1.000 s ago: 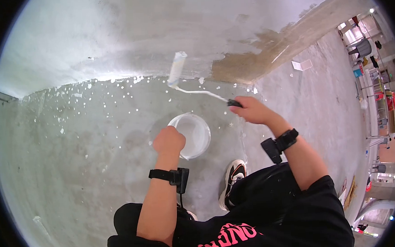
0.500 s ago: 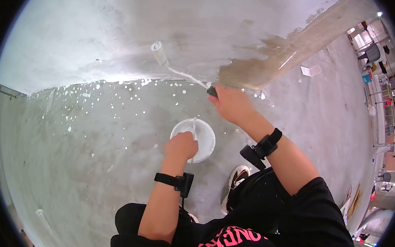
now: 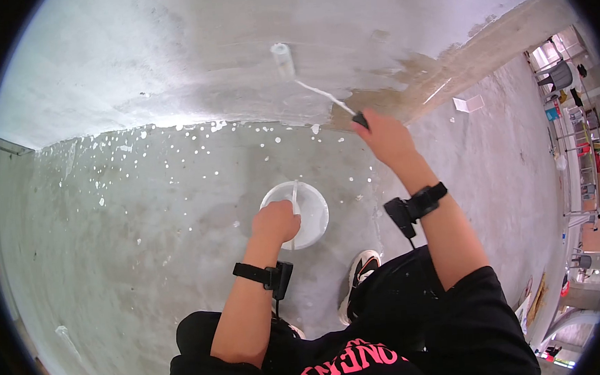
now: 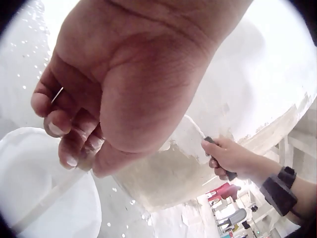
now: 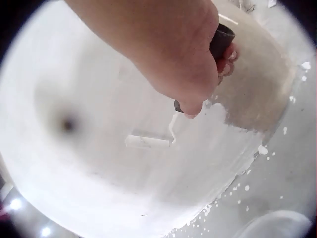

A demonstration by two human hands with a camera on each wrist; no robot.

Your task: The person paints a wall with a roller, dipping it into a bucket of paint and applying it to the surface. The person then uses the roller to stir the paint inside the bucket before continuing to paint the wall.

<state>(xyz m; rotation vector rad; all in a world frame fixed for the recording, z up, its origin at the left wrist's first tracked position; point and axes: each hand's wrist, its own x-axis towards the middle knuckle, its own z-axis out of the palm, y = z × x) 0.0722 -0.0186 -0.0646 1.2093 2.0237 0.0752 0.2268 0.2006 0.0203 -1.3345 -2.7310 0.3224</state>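
Note:
My right hand (image 3: pixel 387 137) grips the dark handle of a paint roller (image 3: pixel 283 61). The roller's white sleeve lies against the wall (image 3: pixel 223 61), up and left of the hand, on a thin bent frame. In the right wrist view the roller sleeve (image 5: pixel 148 141) shows lengthwise over pale, coated wall. My left hand (image 3: pixel 277 222) has its fingers curled round the pale strap handle (image 4: pixel 49 201) of a white bucket (image 3: pixel 324 210). That hand covers part of the bucket's opening; whitish paint shows inside.
Bare brown wall (image 3: pixel 370 104) borders the coated part at the right. White drops speckle the grey floor (image 3: pixel 177 195) along the wall's foot. A shoe (image 3: pixel 361 273) stands below the bucket. Farther right are a folded white sheet (image 3: pixel 469 103) and a grey chair (image 3: pixel 560 75).
The right hand and roller first went up the wall and left, then swept right to the present spot. My left hand keeps hold of the bucket handle.

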